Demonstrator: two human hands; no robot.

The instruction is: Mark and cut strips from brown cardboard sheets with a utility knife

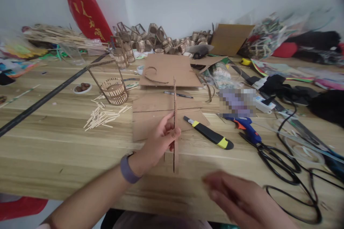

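My left hand [160, 139] pinches a long narrow cardboard strip [175, 100] and holds it upright on edge above the wooden table [53, 150]. A purple band sits on that wrist. My right hand [236, 195] hovers low at the front right, blurred by motion, with nothing visible in it; its fingers look loosely extended. A black and yellow utility knife [211, 134] lies just right of the strip. Flat cardboard sheets [158, 111] lie beneath and behind the strip, with a pen [178, 95] on them.
Small stick-and-cardboard baskets [115, 91] and a scatter of short wooden sticks [103, 116] lie to the left. A blue glue gun [248, 128], black scissors [279, 159] and black cables [309, 193] lie to the right. More baskets, bags and cardboard crowd the back edge.
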